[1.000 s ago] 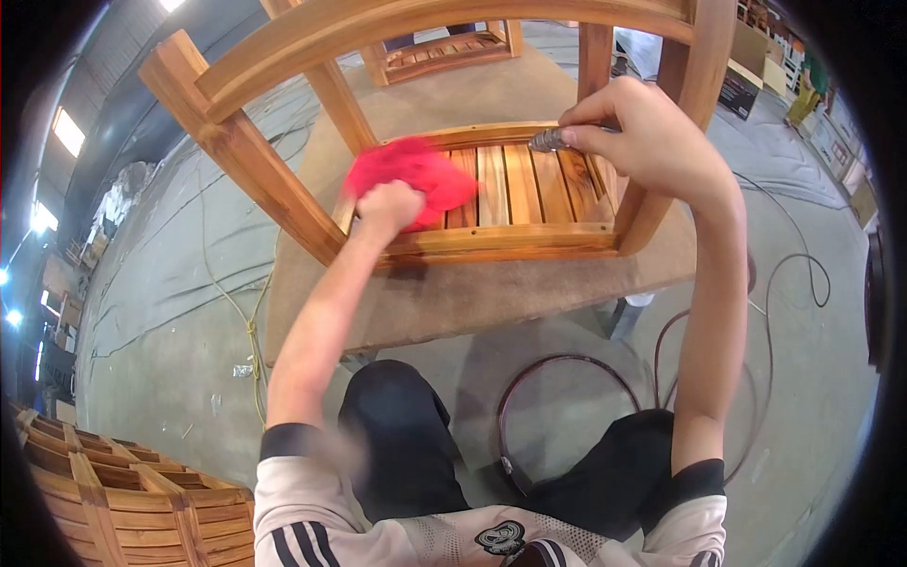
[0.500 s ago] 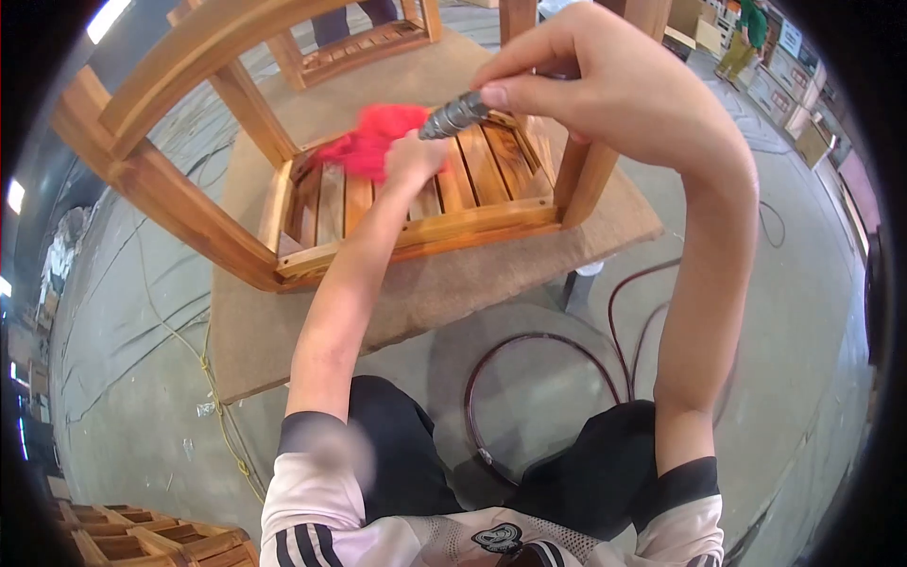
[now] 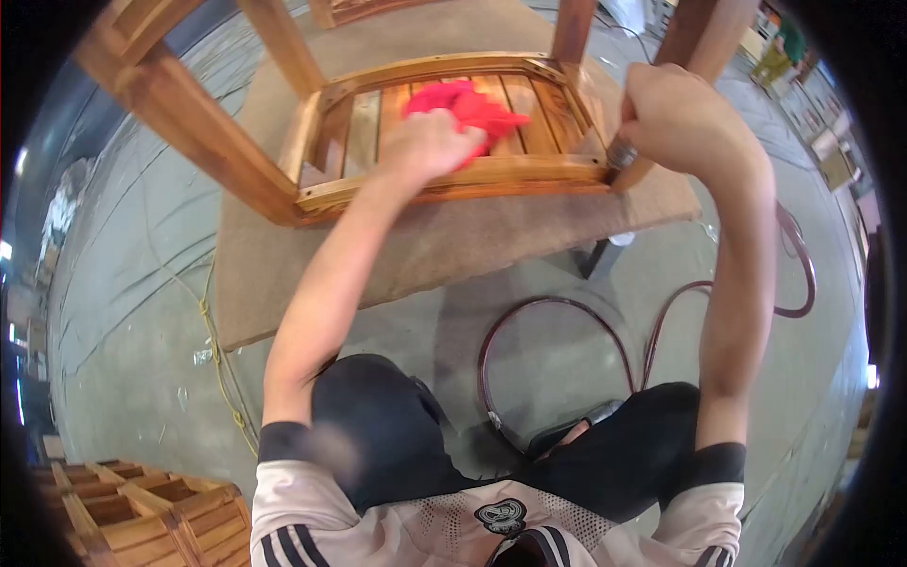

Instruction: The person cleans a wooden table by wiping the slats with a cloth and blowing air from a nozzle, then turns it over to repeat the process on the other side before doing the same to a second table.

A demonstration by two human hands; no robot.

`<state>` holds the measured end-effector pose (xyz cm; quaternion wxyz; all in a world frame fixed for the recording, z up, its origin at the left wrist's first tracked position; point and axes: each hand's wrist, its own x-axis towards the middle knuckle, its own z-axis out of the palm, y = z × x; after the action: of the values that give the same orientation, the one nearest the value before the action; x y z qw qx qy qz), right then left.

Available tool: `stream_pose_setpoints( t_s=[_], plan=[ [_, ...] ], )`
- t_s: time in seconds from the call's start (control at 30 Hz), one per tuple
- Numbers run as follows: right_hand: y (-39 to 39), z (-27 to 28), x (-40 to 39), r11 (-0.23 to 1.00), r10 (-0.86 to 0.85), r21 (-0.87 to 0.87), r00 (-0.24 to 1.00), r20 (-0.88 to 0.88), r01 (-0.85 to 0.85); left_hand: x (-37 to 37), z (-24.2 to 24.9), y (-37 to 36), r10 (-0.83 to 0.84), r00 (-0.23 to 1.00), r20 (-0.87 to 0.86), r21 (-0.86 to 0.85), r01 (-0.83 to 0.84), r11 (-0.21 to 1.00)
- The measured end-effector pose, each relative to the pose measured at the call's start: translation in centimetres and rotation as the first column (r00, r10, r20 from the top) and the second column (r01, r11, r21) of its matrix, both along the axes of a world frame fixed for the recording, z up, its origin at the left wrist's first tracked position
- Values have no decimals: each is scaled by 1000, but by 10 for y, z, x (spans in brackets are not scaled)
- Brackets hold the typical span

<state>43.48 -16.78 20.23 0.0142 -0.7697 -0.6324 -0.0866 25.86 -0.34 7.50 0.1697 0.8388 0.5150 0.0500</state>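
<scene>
Slatted frame, twelve o'clock: wood, smooth, glossy where light catches it
Rag, twelve: soft red cloth, matt
Fitting, two: ridged grey metal, from here
Table covering: brown, matt, rough-looking
Hose, five: dark red, glossy
Stacked pieces, eight: slatted wood

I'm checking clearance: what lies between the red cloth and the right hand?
The head view shows bare seat slats, the seat's side rail and brown tabletop between red cloth and right hand.
</scene>
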Motion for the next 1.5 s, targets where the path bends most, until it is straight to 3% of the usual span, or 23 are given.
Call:
stream_pose_setpoints(
  t_s=[0.07, 0.17, 0.2, 0.3, 0.37, 0.4, 0.5, 0.57, 0.63, 0.8, 0.97, 1.0, 1.1, 1.13, 1.2, 1.23, 1.27, 1.33, 1.43, 1.5],
  plan=[
    [7, -7, -2, 993, -75, -85, 996, 51, 80, -14, -2, 1, 42, 999, -11, 69, -41, 997],
    [2, -27, -2, 998, -64, -14, 991, 114, 66, -21, -7, -1, 24, 1000, 16, 184, -27, 983],
    [3, -26, -2, 994, -79, -76, 994, 69, 84, -21, -11, -5, 14, 999, 40, 242, -24, 970],
    [8, -30, -6, 998, 39, 47, 996, 83, -43, -23, -38, -16, -35, 988, 153, 517, -50, 855],
    [27, -24, -8, 959, 263, -59, 946, -188, -278, -29, -54, -36, -105, 957, 270, 700, -120, 704],
    [35, -24, -19, 907, 384, 3, 822, -420, -422, -34, -57, -47, -133, 943, 304, 723, -138, 677],
    [48, -35, -67, 744, 620, 282, 467, -630, -606, -56, -75, -83, -218, 904, 369, 680, -103, 726],
    [57, -55, -102, 649, 757, 398, 502, -419, -648, -71, -80, -109, -162, 936, 314, 579, -54, 813],
    [64, -57, -131, 650, 721, 274, 462, -517, -708, -78, -84, -113, -162, 908, 387, 523, -72, 849],
    [94, -91, -172, 748, 658, 277, 618, -430, -603, -86, -83, -112, -200, 843, 500, 449, -54, 892],
    [106, -95, -180, 740, 669, 339, 585, -459, -581, -90, -80, -114, -134, 814, 565, 292, -46, 955],
    [106, -94, -179, 745, 663, 345, 575, -480, -571, -85, -81, -107, -290, 689, 665, 417, -19, 909],
    [104, -90, -178, 787, 616, 301, 652, -443, -539, -88, -80, -111, -300, 627, 719, 413, -38, 910],
    [104, -90, -176, 771, 632, 315, 603, -488, -553, -90, -83, -110, -295, 717, 632, 476, -59, 878],
    [105, -90, -169, 744, 652, 350, 502, -569, -570, -92, -79, -113, -208, 747, 631, 319, -5, 948],
    [103, -88, -166, 750, 655, 365, 540, -529, -552, -91, -77, -113, -171, 762, 625, 239, 22, 971],
    [102, -85, -163, 756, 653, 379, 580, -486, -533, -90, -80, -113, -209, 728, 653, 287, 16, 958],
    [97, -69, -147, 761, 648, 355, 606, -461, -543, -91, -73, -115, -189, 790, 584, 326, -14, 945],
    [71, -15, -107, 941, 312, -20, 886, -344, -339, -89, -69, -118, -176, 808, 563, 384, -67, 921],
    [53, -3, -70, 980, 197, 35, 966, -167, -194, -90, -69, -117, -177, 784, 595, 363, -66, 929]
  ],
)
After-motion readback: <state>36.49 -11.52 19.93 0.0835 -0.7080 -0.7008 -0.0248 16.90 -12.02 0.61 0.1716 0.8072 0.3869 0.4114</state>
